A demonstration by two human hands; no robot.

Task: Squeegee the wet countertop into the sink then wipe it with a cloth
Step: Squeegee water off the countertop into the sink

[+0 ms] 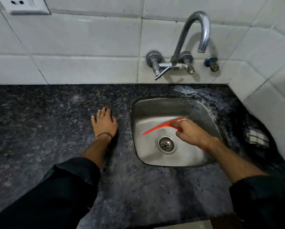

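R hand (192,132) grips the handle of the red plastic squeegee (161,125), blade held in the square stainless-steel sink (155,104), just beyond the round drain (166,143). L hand (105,123) lies flat, fingers straight, holding nothing, on the dark speckled granite desk (39,121) left of the sink. Checked cloth (257,138) lies on the desk, right of the sink.

The left hand (105,123) lies flat, palm down, fingers spread, just left of the sink (155,106), a black thread (104,134) round its wrist. The right hand (191,132) reaches over the sink's basin, fingers curled round a red squeegee (161,125), forearm bare below a dark sleeve (262,195).
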